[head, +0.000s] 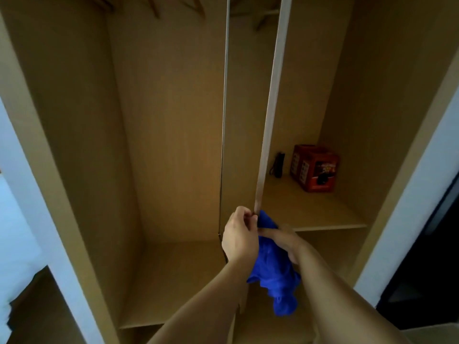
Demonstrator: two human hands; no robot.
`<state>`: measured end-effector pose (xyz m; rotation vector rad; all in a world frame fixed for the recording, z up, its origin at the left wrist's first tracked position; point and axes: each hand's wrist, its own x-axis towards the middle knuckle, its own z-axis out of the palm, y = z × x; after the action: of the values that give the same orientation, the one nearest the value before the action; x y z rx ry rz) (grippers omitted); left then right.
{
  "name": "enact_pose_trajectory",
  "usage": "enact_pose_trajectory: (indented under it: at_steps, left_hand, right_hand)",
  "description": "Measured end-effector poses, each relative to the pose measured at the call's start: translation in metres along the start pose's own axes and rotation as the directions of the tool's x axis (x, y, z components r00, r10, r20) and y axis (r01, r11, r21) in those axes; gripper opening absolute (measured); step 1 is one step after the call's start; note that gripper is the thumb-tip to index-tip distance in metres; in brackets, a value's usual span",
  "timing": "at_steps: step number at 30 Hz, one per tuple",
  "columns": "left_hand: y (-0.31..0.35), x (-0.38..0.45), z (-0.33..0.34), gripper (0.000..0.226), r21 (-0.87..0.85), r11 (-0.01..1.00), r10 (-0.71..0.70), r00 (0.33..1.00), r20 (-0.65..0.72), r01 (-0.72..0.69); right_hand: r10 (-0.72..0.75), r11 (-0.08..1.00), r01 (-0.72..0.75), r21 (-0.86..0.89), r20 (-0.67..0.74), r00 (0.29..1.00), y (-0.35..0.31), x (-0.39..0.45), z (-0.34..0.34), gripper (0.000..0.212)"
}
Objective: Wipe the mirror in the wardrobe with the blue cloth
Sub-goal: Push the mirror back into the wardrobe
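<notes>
The wardrobe's tall mirror panel stands almost edge-on in the middle, with a pale frame strip along its right side. My left hand has its fingers curled round the lower end of that strip. Right beside it, my right hand grips the blue cloth. The cloth is bunched up, pokes out above my fingers next to the strip and hangs down below my wrist. The two hands nearly touch.
A red box and a small black object sit on the right-hand shelf. Wooden hangers hang at the top left. The left compartment has a bare floor board. White walls flank the wardrobe.
</notes>
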<state>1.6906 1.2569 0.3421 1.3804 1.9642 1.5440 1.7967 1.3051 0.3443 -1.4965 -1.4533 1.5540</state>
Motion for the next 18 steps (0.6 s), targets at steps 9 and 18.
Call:
enact_pose_trajectory:
  at_steps: [9, 18]
  left_hand:
    - [-0.006, 0.024, -0.020, 0.015, 0.263, 0.962, 0.066, 0.998, 0.025, -0.070]
    - [-0.004, 0.048, -0.022, 0.015, 0.476, 0.871, 0.067, 0.990, 0.124, -0.118]
  right_hand:
    - [-0.080, 0.997, 0.080, -0.025, -0.012, 0.997, -0.010, 0.013, 0.022, 0.044]
    - [-0.336, 0.673, 0.050, -0.738, -0.245, 0.909, -0.020, 0.042, 0.040, 0.039]
